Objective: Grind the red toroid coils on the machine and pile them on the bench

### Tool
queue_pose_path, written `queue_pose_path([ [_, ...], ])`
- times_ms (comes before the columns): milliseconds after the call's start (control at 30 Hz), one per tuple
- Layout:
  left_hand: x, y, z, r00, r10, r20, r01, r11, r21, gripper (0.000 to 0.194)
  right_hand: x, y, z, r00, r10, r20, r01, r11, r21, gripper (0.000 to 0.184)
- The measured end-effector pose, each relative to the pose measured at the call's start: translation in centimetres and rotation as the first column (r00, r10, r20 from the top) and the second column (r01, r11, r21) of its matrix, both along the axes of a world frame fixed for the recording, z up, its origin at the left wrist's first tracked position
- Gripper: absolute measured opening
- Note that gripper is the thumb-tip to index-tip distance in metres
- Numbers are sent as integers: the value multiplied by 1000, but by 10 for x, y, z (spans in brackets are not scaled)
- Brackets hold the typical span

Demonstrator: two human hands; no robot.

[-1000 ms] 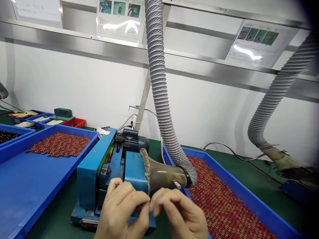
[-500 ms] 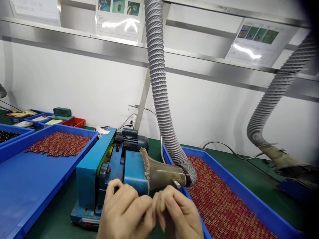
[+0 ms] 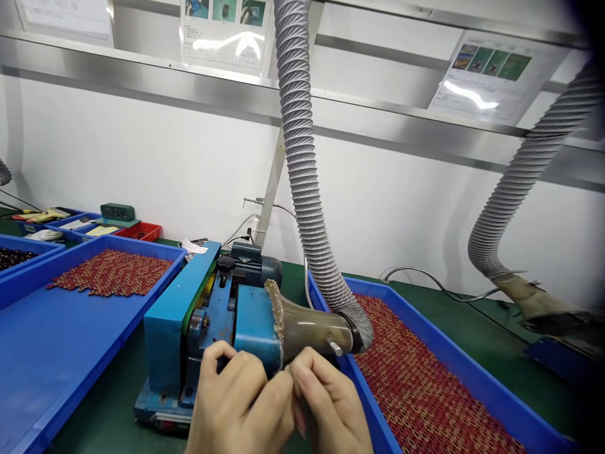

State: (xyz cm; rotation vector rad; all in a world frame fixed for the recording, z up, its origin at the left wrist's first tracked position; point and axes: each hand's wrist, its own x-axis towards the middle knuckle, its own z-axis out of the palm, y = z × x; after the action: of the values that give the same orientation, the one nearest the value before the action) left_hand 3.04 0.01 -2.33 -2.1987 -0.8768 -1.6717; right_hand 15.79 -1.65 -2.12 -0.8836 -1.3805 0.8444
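Both my hands are bunched together in front of the small blue bench machine [image 3: 165, 328]. My left hand [image 3: 236, 403] has its fingers curled and pinched, thumb up against the machine's front face. My right hand [image 3: 326, 403] is pinched against it, fingertips meeting just below the brownish funnel [image 3: 307, 331]. Whatever the fingers hold is hidden between them. A grey ribbed suction hose [image 3: 302, 164] runs up from the funnel. Blue trays of small red-brown rings lie left [image 3: 113, 272] and right [image 3: 416, 391] of the machine.
A second ribbed hose [image 3: 515, 189] hangs at the right over another machine. Small bins [image 3: 137, 232] and a little clock [image 3: 118, 212] sit at the far left on the green mat. Instruction sheets [image 3: 227, 31] hang on the overhead rail. A cable [image 3: 425, 280] trails behind the right tray.
My two hands have drawn closer together and moved slightly up toward the machine's front; a red bit seen between the fingers earlier is now covered.
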Motion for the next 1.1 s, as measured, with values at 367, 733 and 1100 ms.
queue_pose_path([
  [367, -13, 2, 17, 936, -315, 159, 352, 868, -351, 20, 15, 6, 7, 952, -157, 261, -34, 797, 603, 39],
  [733, -8, -1, 9, 974, -202, 103, 219, 956, -195, 21, 9, 3, 5, 980, 171, -104, -151, 972, 178, 29],
  [1100, 2, -2, -1, 999, -43, 30, 43, 999, -8, 20, 4, 1, 0, 1000, 11, 27, -12, 999, 52, 35],
])
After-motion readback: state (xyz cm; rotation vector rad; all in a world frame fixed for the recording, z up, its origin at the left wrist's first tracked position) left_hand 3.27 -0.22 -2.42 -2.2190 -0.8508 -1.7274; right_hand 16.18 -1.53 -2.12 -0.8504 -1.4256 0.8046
